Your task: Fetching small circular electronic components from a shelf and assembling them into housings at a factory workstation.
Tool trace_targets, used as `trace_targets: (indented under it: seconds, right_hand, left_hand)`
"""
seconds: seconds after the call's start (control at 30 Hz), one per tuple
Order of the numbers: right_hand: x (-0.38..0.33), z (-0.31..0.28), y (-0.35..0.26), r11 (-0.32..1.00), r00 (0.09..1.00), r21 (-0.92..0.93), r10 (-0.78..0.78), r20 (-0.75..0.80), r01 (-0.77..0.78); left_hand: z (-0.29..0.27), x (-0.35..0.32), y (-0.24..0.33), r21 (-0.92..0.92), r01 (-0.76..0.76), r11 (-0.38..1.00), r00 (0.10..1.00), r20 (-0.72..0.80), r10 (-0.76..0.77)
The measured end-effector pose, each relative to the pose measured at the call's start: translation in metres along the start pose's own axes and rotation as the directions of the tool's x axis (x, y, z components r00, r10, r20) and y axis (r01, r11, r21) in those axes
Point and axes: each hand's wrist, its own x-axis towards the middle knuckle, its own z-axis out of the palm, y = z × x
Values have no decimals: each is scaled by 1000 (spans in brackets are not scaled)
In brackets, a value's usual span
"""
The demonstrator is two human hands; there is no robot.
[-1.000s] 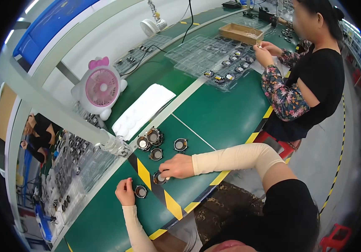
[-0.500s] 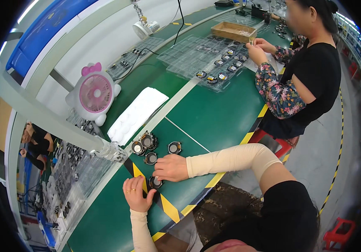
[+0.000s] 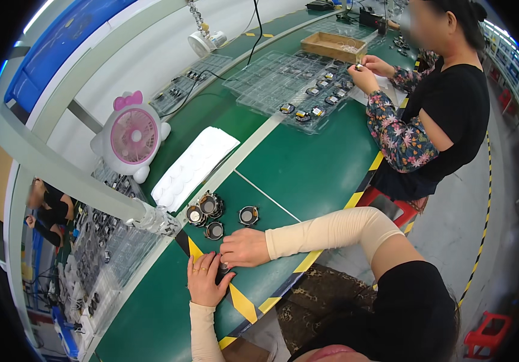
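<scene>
On the green bench, a small round black part with a grey disc centre [image 3: 224, 266] lies between my two hands, mostly covered by fingers. My left hand [image 3: 206, 282] curls around its near left side, thumb and fingers at its edge. From the right, my right hand [image 3: 246, 247] has bent fingertips pressed on its upper side. Just beyond my hands sit more such parts: a single one [image 3: 214, 230], another alone to the right [image 3: 248, 215], and a small stack [image 3: 211, 206] beside one with a paler disc [image 3: 195, 215].
A white sheet with round bumps [image 3: 194, 168] and a pink-and-white fan [image 3: 134, 137] stand farther back. Clear plastic trays [image 3: 308, 90] hold similar parts near a wooden box [image 3: 334, 46]. A co-worker [image 3: 446, 102] sits at right. A metal post [image 3: 108, 193] rises at left.
My left hand has moved slightly right and up, closing in around the round part, which is now more covered. My right hand stays nearly in place on it.
</scene>
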Motion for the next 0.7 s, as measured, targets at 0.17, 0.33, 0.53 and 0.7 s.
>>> trace_targets:
  seconds: [0.17,0.33,0.53,0.7]
  right_hand:
    - [-4,-1,0,1000,1000,7,7,10,-7]
    - [9,15,0,994,994,36,-101,-29,102]
    - [13,-13,5,998,994,-41,39,-98,-43]
    - [22,-7,-8,996,997,38,78,-18,-77]
  left_hand:
    - [-1,4,6,-55,1,998,999,-35,-3]
    - [0,-16,-4,-171,153,973,988,-5,-157]
    - [-6,8,-9,-427,179,886,984,86,-157]
    - [-5,-8,-15,-433,254,865,967,129,-219]
